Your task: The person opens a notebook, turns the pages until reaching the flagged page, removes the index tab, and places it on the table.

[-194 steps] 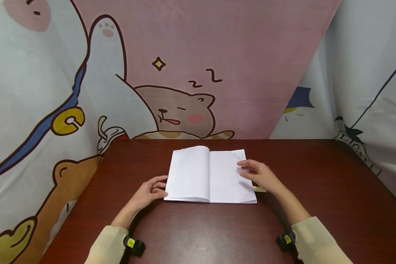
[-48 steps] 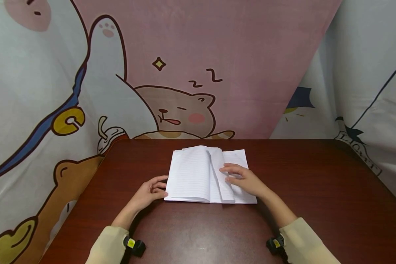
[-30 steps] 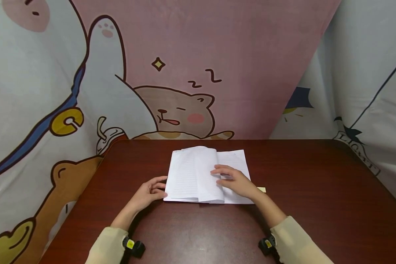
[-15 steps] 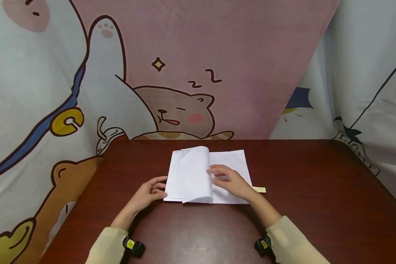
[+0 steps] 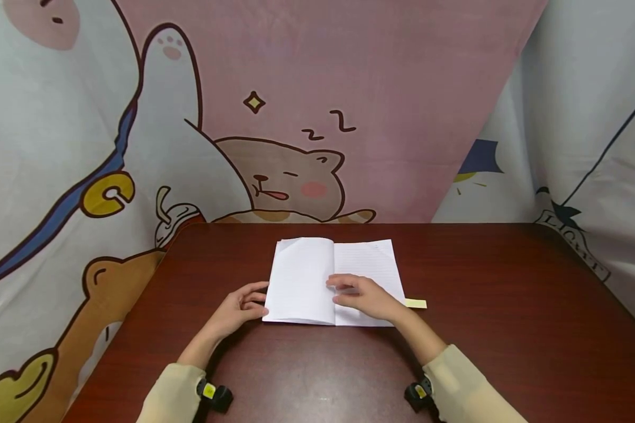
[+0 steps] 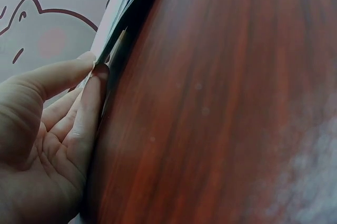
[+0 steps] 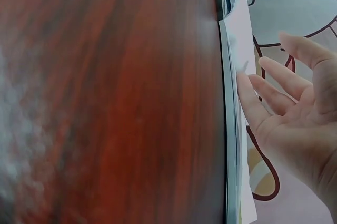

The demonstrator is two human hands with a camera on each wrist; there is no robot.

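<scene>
An open notebook [image 5: 301,279] lies on the table, its left page mostly blank and its right page ruled. My left hand [image 5: 235,308] pinches the notebook's left edge. The left wrist view shows the thumb [image 6: 60,76] over the edge and a finger underneath. Over the right page, close to the centre fold, is my right hand [image 5: 365,296] with its fingers spread and slightly bent. In the right wrist view nothing sits between those fingers, and the little finger [image 7: 250,100] is right at the paper. A yellow tab [image 5: 416,304] sticks out at the notebook's right side.
The dark red-brown wooden table [image 5: 508,305] reaches back to a cartoon-printed cloth [image 5: 397,117]. Cloth also hangs along the left and right sides. A small black camera [image 5: 221,398] is on the left wrist, another black camera [image 5: 417,396] on the right.
Loose leaves have turned from the right side over to the left and now lie flat. My right hand has moved left to the fold and slightly nearer. The left hand has stayed.
</scene>
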